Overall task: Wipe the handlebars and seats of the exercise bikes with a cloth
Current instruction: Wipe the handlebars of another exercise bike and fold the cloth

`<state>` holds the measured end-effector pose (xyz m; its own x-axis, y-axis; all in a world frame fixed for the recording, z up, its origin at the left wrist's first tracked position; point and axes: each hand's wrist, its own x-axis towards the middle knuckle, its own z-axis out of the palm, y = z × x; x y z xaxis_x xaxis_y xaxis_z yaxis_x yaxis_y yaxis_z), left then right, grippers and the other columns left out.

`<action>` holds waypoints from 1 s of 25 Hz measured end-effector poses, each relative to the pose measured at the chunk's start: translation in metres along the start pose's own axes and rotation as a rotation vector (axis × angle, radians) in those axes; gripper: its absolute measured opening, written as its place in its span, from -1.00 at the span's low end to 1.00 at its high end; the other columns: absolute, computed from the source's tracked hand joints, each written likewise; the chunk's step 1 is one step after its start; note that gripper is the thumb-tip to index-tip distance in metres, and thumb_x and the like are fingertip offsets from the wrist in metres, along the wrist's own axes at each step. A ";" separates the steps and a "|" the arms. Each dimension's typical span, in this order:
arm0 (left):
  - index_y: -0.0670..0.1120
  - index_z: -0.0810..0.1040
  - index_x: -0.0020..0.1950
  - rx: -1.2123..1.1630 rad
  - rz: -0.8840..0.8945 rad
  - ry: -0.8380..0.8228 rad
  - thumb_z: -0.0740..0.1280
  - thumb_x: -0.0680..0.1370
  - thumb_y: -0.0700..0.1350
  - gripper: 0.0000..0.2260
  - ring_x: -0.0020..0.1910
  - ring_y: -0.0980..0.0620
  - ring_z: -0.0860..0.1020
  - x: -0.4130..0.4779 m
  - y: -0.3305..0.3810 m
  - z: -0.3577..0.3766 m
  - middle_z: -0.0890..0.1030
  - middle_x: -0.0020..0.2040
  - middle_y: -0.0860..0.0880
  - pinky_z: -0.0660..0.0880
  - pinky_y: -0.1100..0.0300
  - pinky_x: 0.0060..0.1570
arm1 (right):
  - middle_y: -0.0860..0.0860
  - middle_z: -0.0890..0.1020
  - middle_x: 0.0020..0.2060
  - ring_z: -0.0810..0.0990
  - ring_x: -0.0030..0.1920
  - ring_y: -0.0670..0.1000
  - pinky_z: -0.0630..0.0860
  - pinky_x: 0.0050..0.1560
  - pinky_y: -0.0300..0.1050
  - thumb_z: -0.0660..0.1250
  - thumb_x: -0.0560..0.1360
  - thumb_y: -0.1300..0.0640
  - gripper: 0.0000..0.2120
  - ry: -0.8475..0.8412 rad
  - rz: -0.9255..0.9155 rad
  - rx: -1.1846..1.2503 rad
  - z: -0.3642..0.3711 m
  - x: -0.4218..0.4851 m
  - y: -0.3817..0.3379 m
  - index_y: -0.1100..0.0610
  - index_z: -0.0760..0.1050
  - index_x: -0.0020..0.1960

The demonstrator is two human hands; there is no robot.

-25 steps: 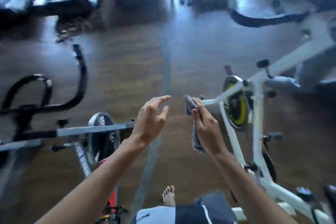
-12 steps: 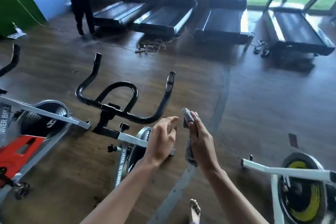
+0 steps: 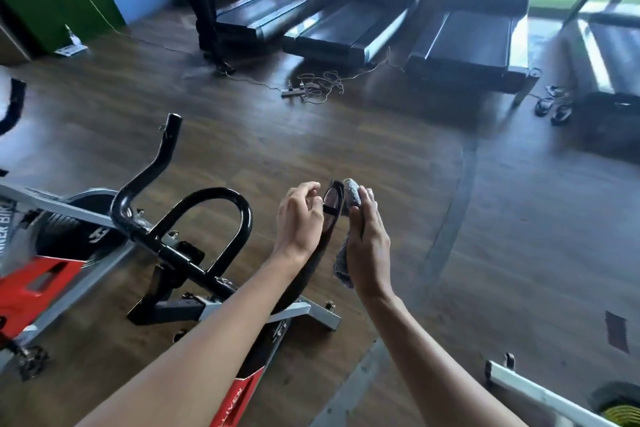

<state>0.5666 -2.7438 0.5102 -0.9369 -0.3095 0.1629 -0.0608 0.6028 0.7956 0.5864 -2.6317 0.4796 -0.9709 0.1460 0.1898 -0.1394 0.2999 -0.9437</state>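
A black handlebar [image 3: 180, 218] of a grey and red exercise bike [image 3: 86, 274] fills the lower left. Its right horn [image 3: 332, 204] rises between my two hands. My right hand [image 3: 367, 239] holds a grey cloth [image 3: 350, 194] against the right side of that horn's tip, and the cloth's tail hangs below my palm. My left hand [image 3: 299, 218] hovers at the horn's left side with loosely curled fingers, close to it; whether they touch it cannot be told. No seat is in view.
Another bike's handlebar end [image 3: 14, 104] shows at the far left, and a white bike with a yellow flywheel [image 3: 616, 412] at the bottom right. Treadmills [image 3: 349, 28] line the back wall. A person [image 3: 204, 3] stands there. Cables [image 3: 311, 87] and sandals [image 3: 554, 107] lie on the wooden floor.
The view swung left from the white bike to the grey and red one, then closed in. Both hands reached the right horn of its handlebar, the cloth now against its tip.
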 end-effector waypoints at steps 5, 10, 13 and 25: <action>-0.12 0.62 0.18 -0.414 -0.261 -0.320 0.11 0.70 -0.07 -0.70 0.05 0.02 0.62 0.026 -0.010 -0.001 0.67 0.04 -0.03 0.49 0.33 -0.07 | -0.10 0.03 0.58 -0.10 0.61 -0.03 -0.06 0.55 -0.27 0.14 0.66 0.20 -0.49 -0.095 -0.250 -0.114 0.027 0.011 0.003 0.04 0.16 0.59; -0.13 0.64 -0.10 -0.670 -0.563 -0.558 -0.01 0.68 0.20 -0.43 -0.26 0.04 0.60 0.048 -0.014 -0.012 0.65 -0.32 0.00 0.48 0.17 -0.22 | 0.01 -0.26 0.60 -0.34 0.58 0.13 -0.29 0.53 -0.11 0.13 0.39 0.56 -0.07 -0.112 -0.214 -0.334 0.053 0.020 0.009 -0.05 -0.03 0.61; -0.13 0.66 -0.06 -0.670 -0.551 -0.682 -0.02 0.67 0.23 -0.40 -0.36 0.11 0.60 0.059 -0.022 -0.019 0.66 -0.31 0.00 0.48 0.15 -0.21 | 0.07 -0.30 0.59 -0.35 0.58 0.18 -0.32 0.54 -0.14 0.14 0.46 0.54 -0.12 -0.019 -0.205 -0.438 0.070 0.005 0.009 0.03 -0.08 0.63; -0.16 0.62 0.08 -0.723 -0.563 -0.932 -0.01 0.68 0.20 -0.45 -0.30 0.11 0.66 0.077 -0.044 -0.023 0.71 -0.24 -0.02 0.50 0.22 -0.26 | 0.09 -0.28 0.59 -0.30 0.59 0.12 0.03 0.58 0.14 0.12 0.47 0.52 -0.12 0.212 -0.036 -0.630 0.108 -0.017 0.004 0.07 -0.18 0.63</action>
<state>0.5049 -2.8112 0.5018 -0.7462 0.4106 -0.5240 -0.5959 -0.0609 0.8008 0.5815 -2.7352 0.4436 -0.8996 0.2880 0.3282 0.0314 0.7923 -0.6093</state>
